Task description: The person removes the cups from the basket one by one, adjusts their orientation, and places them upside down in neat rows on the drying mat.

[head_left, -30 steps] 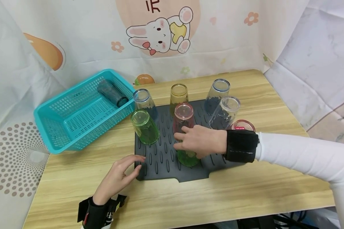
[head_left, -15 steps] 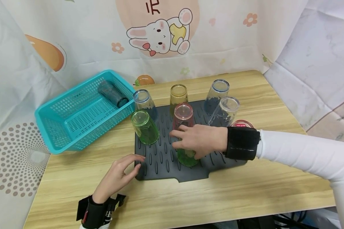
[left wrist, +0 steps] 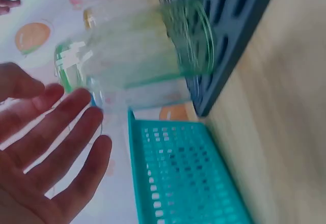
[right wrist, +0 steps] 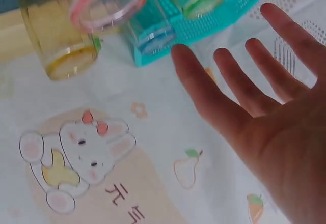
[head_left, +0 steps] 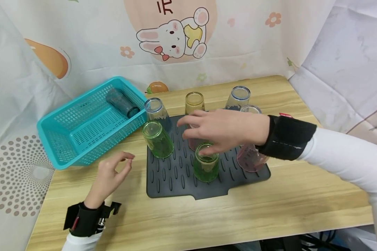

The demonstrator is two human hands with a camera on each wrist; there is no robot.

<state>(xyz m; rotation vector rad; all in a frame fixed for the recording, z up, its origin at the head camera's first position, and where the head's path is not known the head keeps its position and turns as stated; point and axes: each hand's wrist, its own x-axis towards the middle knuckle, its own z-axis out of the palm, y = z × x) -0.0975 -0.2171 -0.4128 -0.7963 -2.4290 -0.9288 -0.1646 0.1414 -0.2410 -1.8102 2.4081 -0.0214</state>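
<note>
Several tinted drinking glasses stand upside down on a dark ribbed drying mat (head_left: pixel 171 184). In the head view my right hand (head_left: pixel 221 127) hovers over them, fingers spread and holding nothing, just above a green glass (head_left: pixel 206 171) at the front. A pink glass (head_left: pixel 193 144) behind that hand is mostly hidden, and another pink glass (head_left: pixel 251 160) is partly covered by the wrist. Another green glass (head_left: pixel 159 142) is at the mat's left side. My left hand (head_left: pixel 105 179) hangs over the table left of the mat with relaxed fingers, free of any object.
A teal plastic basket (head_left: pixel 81 153) sits at the back left with a dark glass (head_left: pixel 120 101) lying in it. Yellow (head_left: pixel 194 100), blue-rimmed (head_left: pixel 156 107) and clear glasses (head_left: pixel 250 109) stand toward the mat's back. A printed cloth (head_left: pixel 100 52) hangs behind the wooden table (head_left: pixel 163 223).
My right hand has risen away from the front green glass, back and slightly right. My left hand has drawn left and back from the mat's edge. The glasses keep their places.
</note>
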